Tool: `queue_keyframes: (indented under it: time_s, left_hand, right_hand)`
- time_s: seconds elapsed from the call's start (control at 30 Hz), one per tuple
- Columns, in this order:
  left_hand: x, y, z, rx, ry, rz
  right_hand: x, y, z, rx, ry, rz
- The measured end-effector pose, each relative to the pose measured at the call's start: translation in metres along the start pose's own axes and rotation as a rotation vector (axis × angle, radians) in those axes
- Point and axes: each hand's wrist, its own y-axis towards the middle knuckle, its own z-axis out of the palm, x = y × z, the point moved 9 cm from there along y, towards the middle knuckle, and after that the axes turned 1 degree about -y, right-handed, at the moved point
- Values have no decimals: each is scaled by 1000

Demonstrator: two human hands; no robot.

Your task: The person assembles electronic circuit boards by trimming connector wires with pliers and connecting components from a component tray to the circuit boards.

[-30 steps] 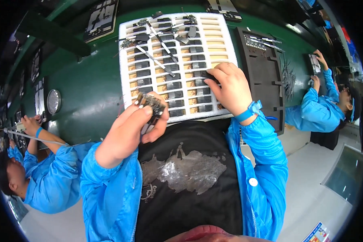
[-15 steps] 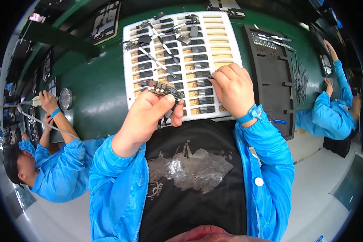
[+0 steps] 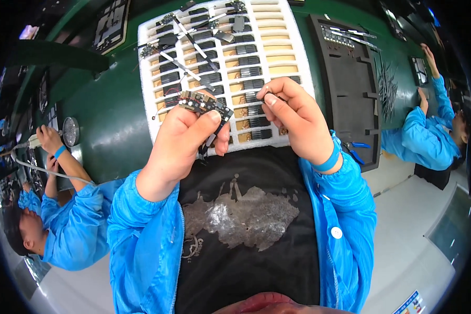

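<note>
My left hand (image 3: 178, 136) is closed around a small black circuit board (image 3: 206, 104), with the thumb pressed on its near end. Thin reddish wires rise at the board's far left, and a dark strip hangs below my fingers. My right hand (image 3: 298, 118) pinches a small dark part (image 3: 267, 94) between thumb and fingertips. Most of that part is hidden, so its kind cannot be told. Both hands are over a white foam tray (image 3: 296, 44) with rows of narrow slots. Many slots hold black flat parts (image 3: 250, 71); loose modules with black-and-white strips (image 3: 196, 47) lie across its far left.
Right of the tray stands a dark grey tray (image 3: 345, 104) with blue-handled pliers (image 3: 357, 152) at its near end. Thin black strips (image 3: 386, 94) lie beyond it on the green table (image 3: 104, 104). Co-workers in blue sleeves (image 3: 81, 225) sit at the left and right.
My right hand has drawn back from the slots and turned, its thumb now facing up over the small part. The foam tray sits further left and higher in view. My left hand keeps the board.
</note>
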Motion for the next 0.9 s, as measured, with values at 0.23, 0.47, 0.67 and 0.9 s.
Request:
queue_keyframes:
  time_s: [0.23, 0.47, 0.67, 0.9]
  left_hand:
    - [6, 5, -1, 7, -10, -39]
    - [10, 11, -5, -8, -106, -55]
    - [10, 17, -6, -2, -85, -61]
    - [12, 22, -8, -85, -82, -53]
  right_hand:
    - [5, 5, 8, -29, -69, -73]
    - [8, 6, 8, -45, -76, -34]
    - [10, 8, 7, -77, -108, -111]
    - [4, 7, 10, -40, -120, -60]
